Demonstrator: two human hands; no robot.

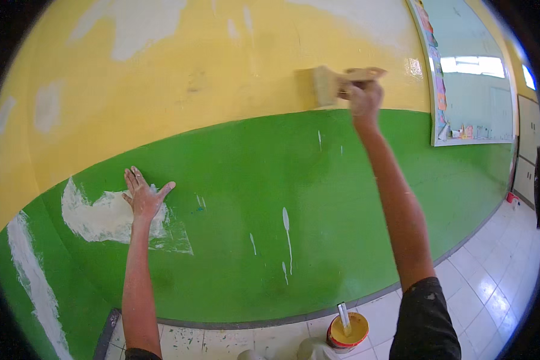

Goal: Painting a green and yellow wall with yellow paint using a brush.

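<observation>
Landmark: the paint line where the yellow upper wall (180, 78) meets the green lower wall (318, 198).

Right hand (364, 96): arm stretched up, fingers clamped round the wooden handle of a wide paintbrush (330, 84). Brush sits just above the paint line, bristles flat on the yellow. Long axis runs roughly sideways, handle toward the hand, bristle end pointing left of it. Motion blur on the brush, so the exact bristle angle isn't readable.

Left hand (143, 195): well below the paint line, fingers spread, palm pressed flat on the green wall, sitting on the right edge of a white filler patch (99, 216). Holds nothing, looks like a brace.

Only the right hand is on the brush; the left is far off, down and to the left.

Paint can (348, 332): on the tiled floor (492, 270), straight below the paint line at the wall base, yellow paint inside, a stick standing in it. It lies below the right arm, nearer that side than the left.

White drips run down the green between the two arms. A framed board (468, 78) hangs to the right of the brush.
</observation>
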